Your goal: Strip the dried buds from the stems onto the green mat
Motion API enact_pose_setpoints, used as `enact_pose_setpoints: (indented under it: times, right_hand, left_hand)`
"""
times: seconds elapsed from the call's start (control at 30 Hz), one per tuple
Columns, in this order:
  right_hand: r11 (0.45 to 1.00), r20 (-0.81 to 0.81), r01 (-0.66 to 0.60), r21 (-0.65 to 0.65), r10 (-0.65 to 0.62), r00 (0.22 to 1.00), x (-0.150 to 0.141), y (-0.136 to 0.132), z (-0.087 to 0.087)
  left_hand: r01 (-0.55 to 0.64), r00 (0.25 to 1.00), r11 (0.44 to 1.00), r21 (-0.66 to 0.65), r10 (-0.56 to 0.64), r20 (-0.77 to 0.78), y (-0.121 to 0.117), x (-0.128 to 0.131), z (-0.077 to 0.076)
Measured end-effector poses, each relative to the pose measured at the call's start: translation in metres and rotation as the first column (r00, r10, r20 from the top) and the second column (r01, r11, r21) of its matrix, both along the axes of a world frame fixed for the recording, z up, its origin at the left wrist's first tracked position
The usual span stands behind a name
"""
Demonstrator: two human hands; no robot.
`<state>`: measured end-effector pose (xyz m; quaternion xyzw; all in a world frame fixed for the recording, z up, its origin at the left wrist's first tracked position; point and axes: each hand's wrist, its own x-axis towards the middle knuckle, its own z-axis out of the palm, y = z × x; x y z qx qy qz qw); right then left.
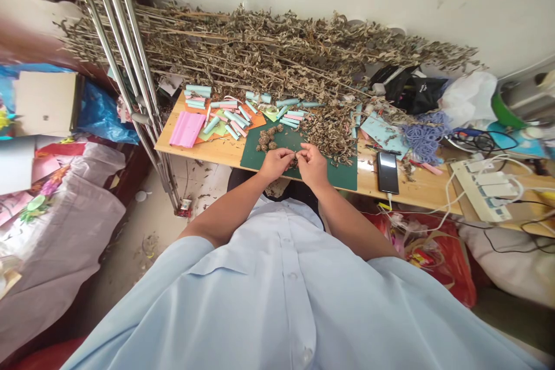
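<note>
My left hand (275,163) and my right hand (312,165) meet over the near edge of a dark green cutting mat (342,173) on a wooden table (208,150). Both pinch a small clump of dried leaves (294,159) between their fingertips. Several small brown leaf balls (267,139) lie on the mat just beyond my left hand. A loose heap of dried leaves (329,130) sits beyond my right hand.
A big bundle of dried leafy branches (260,52) lies across the table's back. Rolled paper tubes (229,113), pink paper (187,128), a phone (387,171), blue cord (422,137), and a power strip (481,191) surround the mat. Metal crutches (130,69) lean at the left.
</note>
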<state>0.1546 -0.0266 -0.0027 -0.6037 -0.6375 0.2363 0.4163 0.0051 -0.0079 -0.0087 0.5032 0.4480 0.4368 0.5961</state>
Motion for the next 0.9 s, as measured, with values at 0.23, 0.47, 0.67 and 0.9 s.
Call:
enact_pose_setpoints:
  times: [0.23,0.47,0.67,0.9]
  right_hand:
    - [0.993,0.266,-0.051,0.11,0.02,0.964,-0.002,-0.004,0.011]
    - [0.995,0.191,-0.027,0.098,0.008,0.982,-0.002,-0.002,0.006]
    - [0.998,0.013,0.034,0.054,-0.035,0.999,0.002,0.002,-0.001]
    - [0.996,0.025,-0.018,0.084,0.016,1.0,-0.003,-0.003,0.008]
  left_hand:
    - [-0.007,0.998,0.999,0.039,0.01,-0.07,-0.001,0.002,-0.002]
    - [-0.012,0.993,0.998,0.066,0.02,-0.115,-0.002,0.001,0.001]
    - [0.007,0.998,1.0,-0.012,-0.008,-0.056,-0.001,0.0,0.005]
    - [0.095,0.993,0.994,-0.063,-0.09,0.073,0.001,-0.002,0.006]
